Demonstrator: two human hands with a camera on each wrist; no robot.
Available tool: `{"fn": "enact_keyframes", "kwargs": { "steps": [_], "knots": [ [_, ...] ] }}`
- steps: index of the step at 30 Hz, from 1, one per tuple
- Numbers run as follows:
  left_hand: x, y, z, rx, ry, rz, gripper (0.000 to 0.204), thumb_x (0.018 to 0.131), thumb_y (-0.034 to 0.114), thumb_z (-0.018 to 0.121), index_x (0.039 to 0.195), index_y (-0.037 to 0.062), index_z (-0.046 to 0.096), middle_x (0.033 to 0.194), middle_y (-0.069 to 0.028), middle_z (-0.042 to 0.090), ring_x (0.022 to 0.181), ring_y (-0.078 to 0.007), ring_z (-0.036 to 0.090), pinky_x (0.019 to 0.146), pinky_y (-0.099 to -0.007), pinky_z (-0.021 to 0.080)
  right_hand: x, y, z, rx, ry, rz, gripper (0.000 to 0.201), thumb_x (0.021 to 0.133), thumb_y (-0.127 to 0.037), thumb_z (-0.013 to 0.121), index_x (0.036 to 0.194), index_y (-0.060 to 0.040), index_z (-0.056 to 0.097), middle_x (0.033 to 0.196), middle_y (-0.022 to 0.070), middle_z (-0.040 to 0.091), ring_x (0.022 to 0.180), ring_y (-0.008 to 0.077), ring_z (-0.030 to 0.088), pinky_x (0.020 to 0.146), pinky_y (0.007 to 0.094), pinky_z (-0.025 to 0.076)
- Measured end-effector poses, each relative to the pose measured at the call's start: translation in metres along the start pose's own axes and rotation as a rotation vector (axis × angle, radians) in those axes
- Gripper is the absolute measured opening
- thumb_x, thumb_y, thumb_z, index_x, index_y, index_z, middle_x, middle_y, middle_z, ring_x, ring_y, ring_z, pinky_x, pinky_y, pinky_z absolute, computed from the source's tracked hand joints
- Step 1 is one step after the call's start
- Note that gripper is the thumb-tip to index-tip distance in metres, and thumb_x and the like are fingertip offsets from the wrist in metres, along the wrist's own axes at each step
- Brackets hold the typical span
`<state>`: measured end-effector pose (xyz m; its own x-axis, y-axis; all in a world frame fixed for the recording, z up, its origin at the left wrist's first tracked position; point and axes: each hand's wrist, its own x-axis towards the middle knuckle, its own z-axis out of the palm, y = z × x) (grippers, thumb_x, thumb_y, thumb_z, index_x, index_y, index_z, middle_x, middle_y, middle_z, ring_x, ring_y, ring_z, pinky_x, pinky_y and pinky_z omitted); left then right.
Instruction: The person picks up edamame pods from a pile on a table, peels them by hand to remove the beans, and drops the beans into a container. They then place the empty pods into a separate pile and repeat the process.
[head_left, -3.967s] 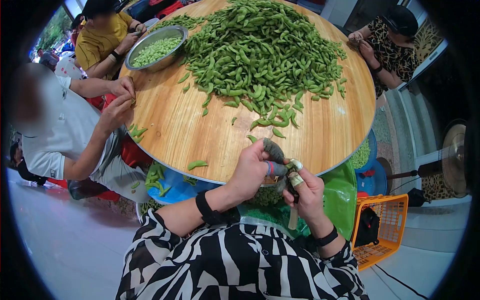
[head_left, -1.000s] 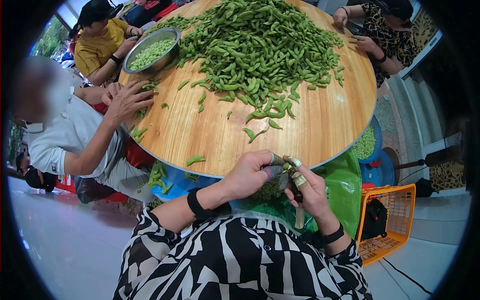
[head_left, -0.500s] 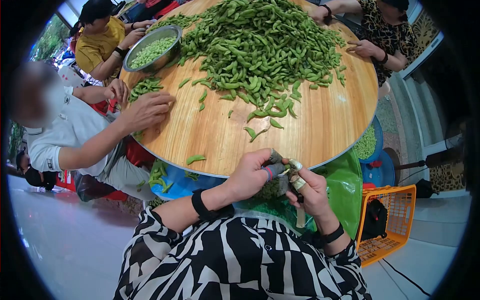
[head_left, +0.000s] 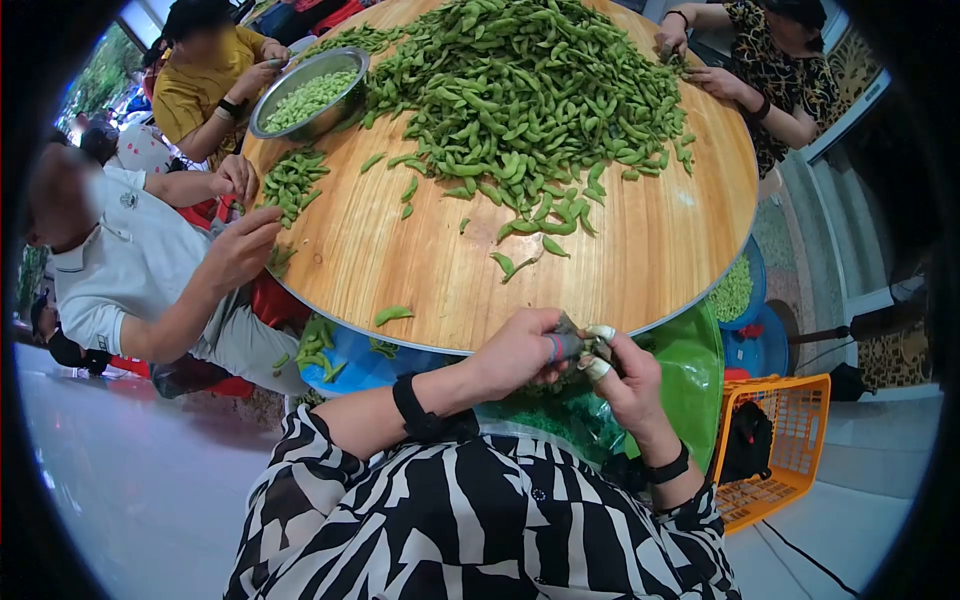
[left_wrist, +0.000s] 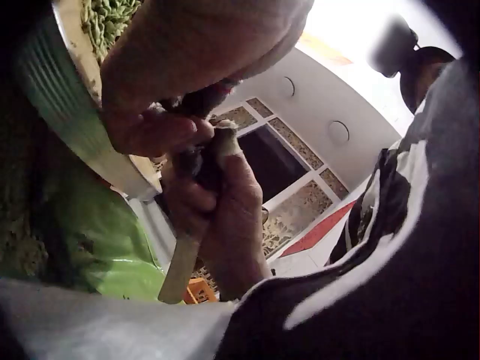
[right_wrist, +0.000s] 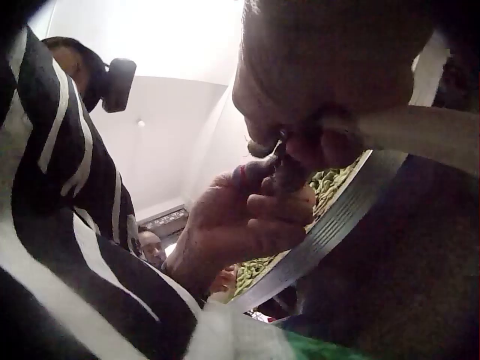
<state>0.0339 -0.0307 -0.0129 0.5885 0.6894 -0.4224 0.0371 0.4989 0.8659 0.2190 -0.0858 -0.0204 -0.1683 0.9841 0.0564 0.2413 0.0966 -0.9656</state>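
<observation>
Past the table's near edge, my left hand [head_left: 525, 350] meets my right hand [head_left: 632, 385], fingertips together. The left fingers are curled, with grey coverings and a blue-pink band on one; they pinch a small green bean pod mostly hidden between the hands. White tape wraps the right thumb [head_left: 597, 369] and forefinger. My right hand grips a tool whose flat pale handle [left_wrist: 180, 270] sticks out below it in the left wrist view; its working end is hidden. Ahead lies a big heap of green bean pods [head_left: 540, 90] on the round wooden table [head_left: 380, 245].
A steel bowl [head_left: 335, 118] of shelled beans stands at far left. Loose pods [head_left: 393, 315] lie near the edge. Green plastic [head_left: 695, 380] hangs at right, by a blue basin [head_left: 757, 285] and an orange crate [head_left: 805, 430]. Several people sit around the table.
The green pod seen between my fingers a second ago is now mostly hidden, and the pale handle has left the head view. The person at left has drawn a small pod pile closer.
</observation>
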Motion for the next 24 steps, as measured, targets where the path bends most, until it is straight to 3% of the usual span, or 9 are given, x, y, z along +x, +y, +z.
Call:
{"fn": "enact_keyframes", "kwargs": {
  "steps": [8,10,11,13,17,19,20,22,24],
  "knots": [
    [-0.009,0.012,-0.011,0.112,-0.107,-0.163,0.008,0.088,0.010,0.055,0.091,0.0033,0.059,0.067,-0.0052,0.057,0.055,-0.0107,0.052,0.049,-0.0242,0.040,-0.003,0.004,-0.007,-0.079,-0.057,-0.028,0.022,0.080,0.000,0.061,0.101,0.0001,0.061,0.072,0.0052,0.058,0.062,0.0082,0.053,0.058,0.0229,0.043],
    [-0.011,0.009,-0.016,0.727,0.041,0.355,0.009,0.083,0.008,0.060,0.090,0.0034,0.057,0.079,-0.0102,0.059,0.070,-0.0211,0.057,0.061,-0.0327,0.045,-0.002,0.012,-0.009,-0.047,0.003,-0.053,0.017,0.079,-0.001,0.062,0.096,-0.0003,0.061,0.068,0.0055,0.057,0.059,0.0091,0.052,0.056,0.0238,0.042],
    [-0.010,0.013,-0.022,0.728,0.045,0.358,0.009,0.083,0.008,0.060,0.090,0.0034,0.057,0.079,-0.0102,0.059,0.070,-0.0211,0.057,0.061,-0.0327,0.045,-0.003,0.012,-0.010,-0.048,0.001,-0.057,0.017,0.079,-0.001,0.062,0.096,-0.0003,0.061,0.068,0.0055,0.057,0.059,0.0091,0.052,0.056,0.0238,0.042],
    [-0.003,0.026,-0.038,1.291,0.372,0.917,0.014,0.072,0.007,0.065,0.083,0.0032,0.057,0.090,-0.0135,0.057,0.087,-0.0355,0.055,0.072,-0.0421,0.045,-0.005,0.012,-0.010,-0.069,-0.091,0.014,0.015,0.080,-0.003,0.064,0.094,-0.0004,0.061,0.065,0.0055,0.056,0.056,0.0117,0.052,0.054,0.0261,0.043],
    [0.002,0.022,-0.074,1.446,0.330,0.814,0.018,0.069,0.006,0.067,0.084,0.0043,0.056,0.095,-0.0133,0.052,0.091,-0.0353,0.052,0.075,-0.0430,0.044,-0.001,0.002,-0.003,-0.187,-0.169,-0.096,0.013,0.081,-0.005,0.065,0.093,-0.0010,0.061,0.064,0.0061,0.056,0.052,0.0128,0.051,0.052,0.0269,0.042],
    [-0.011,0.019,-0.084,1.256,0.226,0.845,0.020,0.070,0.003,0.065,0.087,0.0036,0.054,0.092,-0.0149,0.052,0.088,-0.0364,0.052,0.075,-0.0437,0.044,-0.001,0.003,-0.003,-0.177,-0.164,-0.103,0.012,0.081,-0.003,0.065,0.092,-0.0009,0.061,0.064,0.0065,0.056,0.053,0.0124,0.054,0.052,0.0265,0.043],
    [-0.023,0.018,-0.090,1.257,0.226,0.843,0.020,0.070,0.003,0.065,0.087,0.0036,0.054,0.092,-0.0149,0.052,0.088,-0.0364,0.052,0.075,-0.0437,0.044,-0.002,0.005,-0.004,-0.144,-0.152,-0.070,0.012,0.081,-0.003,0.065,0.092,-0.0005,0.060,0.065,0.0068,0.057,0.055,0.0129,0.055,0.052,0.0268,0.043],
    [-0.058,0.020,-0.108,1.260,0.246,0.624,0.023,0.070,0.003,0.065,0.090,0.0033,0.054,0.091,-0.0147,0.051,0.088,-0.0358,0.052,0.075,-0.0424,0.044,-0.004,0.007,-0.006,-0.109,-0.137,-0.040,0.012,0.081,-0.003,0.064,0.092,0.0000,0.060,0.066,0.0071,0.057,0.056,0.0135,0.056,0.053,0.0270,0.043],
    [-0.094,0.018,-0.129,1.299,0.350,0.605,0.024,0.070,0.003,0.066,0.091,0.0033,0.054,0.093,-0.0154,0.052,0.089,-0.0352,0.052,0.076,-0.0415,0.044,-0.006,0.008,-0.009,-0.085,-0.086,-0.060,0.013,0.080,-0.002,0.064,0.092,0.0008,0.060,0.066,0.0073,0.057,0.056,0.0137,0.057,0.053,0.0266,0.043]
  ]
}}
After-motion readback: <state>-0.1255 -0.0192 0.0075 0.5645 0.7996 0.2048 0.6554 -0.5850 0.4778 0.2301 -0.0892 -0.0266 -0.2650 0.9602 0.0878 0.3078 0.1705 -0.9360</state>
